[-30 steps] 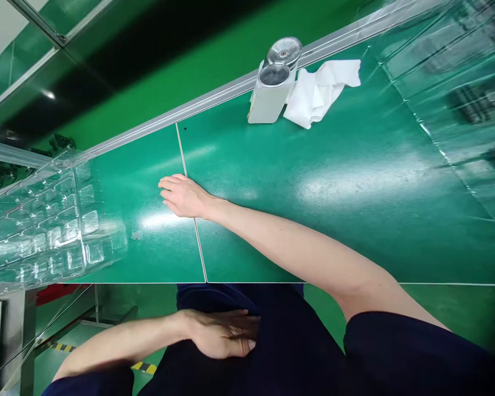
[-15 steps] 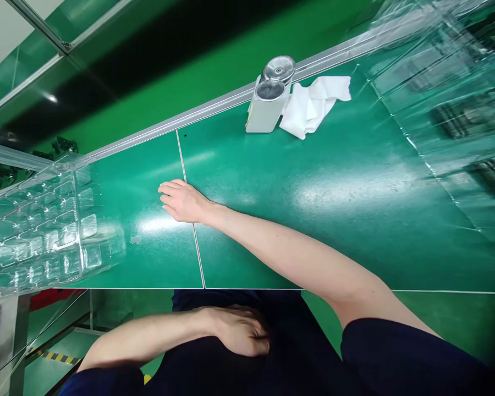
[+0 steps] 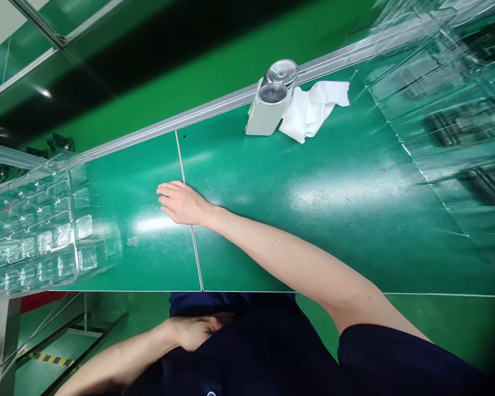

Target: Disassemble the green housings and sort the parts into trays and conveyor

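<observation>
My right hand [image 3: 182, 202] rests palm down on the green tabletop [image 3: 239, 247], across the pale seam [image 3: 196, 250] between its panels. Its fingers are stretched out and slightly bent, pointing left, and I see nothing held. My left hand [image 3: 198, 331] is low in front of my body, below the table's front edge. Dark clothing covers its fingers, so their pose is hidden. To the left of my right hand lies a small pale scrap [image 3: 132, 241] on the tabletop.
Stacked clear plastic trays [image 3: 71, 220] stand at the left. A whitish block-shaped holder [image 3: 268, 118] with two round metal tops sits by the back rail [image 3: 157, 129], beside a crumpled white cloth or tissue [image 3: 313, 110]. Clear trays with dark parts [image 3: 464, 124] are at the right.
My left hand has moved left along my body, and its fingers have gone behind the dark clothing. My right hand stays on the table. The view has shifted slightly.
</observation>
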The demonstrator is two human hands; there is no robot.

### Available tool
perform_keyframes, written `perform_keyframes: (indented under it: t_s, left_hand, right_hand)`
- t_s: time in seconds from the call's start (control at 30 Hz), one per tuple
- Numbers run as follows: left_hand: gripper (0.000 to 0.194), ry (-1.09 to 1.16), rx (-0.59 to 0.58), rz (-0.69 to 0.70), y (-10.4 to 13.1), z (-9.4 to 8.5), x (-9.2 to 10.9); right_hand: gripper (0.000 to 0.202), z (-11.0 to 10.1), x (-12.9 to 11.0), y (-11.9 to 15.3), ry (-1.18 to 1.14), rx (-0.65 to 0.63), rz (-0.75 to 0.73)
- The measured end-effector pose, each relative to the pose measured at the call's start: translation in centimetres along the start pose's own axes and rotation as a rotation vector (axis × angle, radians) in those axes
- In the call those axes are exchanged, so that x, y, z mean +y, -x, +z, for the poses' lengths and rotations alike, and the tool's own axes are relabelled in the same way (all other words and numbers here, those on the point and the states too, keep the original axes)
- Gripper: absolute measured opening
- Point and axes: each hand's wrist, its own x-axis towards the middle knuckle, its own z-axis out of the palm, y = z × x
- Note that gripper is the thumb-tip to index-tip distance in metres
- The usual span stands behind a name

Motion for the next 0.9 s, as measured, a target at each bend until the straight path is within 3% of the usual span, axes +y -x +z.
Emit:
perform_keyframes:
  t_s: [0.1,0.37,0.47,0.57,0.7,0.9]
  left_hand:
    - [0.055,0.087,-0.015,-0.046,2.5,-0.5,0.4]
    - [0.060,0.436,0.051,-0.383,10.2,-2.1,2.5]
    - [0.060,0.540,0.066,-0.448,11.7,-3.1,3.7]
    - [0.060,0.444,-0.008,-0.323,11.0,-3.8,5.0]
    - [0.066,0.255,-0.041,-0.153,8.3,-3.7,6.0]
    - [0.055,0.146,-0.027,-0.170,6.9,-2.2,5.8]
  right_hand:
    - [0.018,-0.1,0.0,-0.1,0.000,-0.007,0.001]
    - [0.018,-0.4,-0.2,-0.1,-0.013,-0.029,0.009]
    - [0.019,-0.4,-0.1,-0.2,-0.012,-0.037,0.010]
    - [0.017,-0.4,-0.1,-0.2,-0.011,-0.041,0.012]
    - [0.017,-0.5,-0.2,-0.2,-0.004,-0.041,0.020]
    - [0.019,-0.5,-0.3,-0.1,0.002,-0.041,0.017]
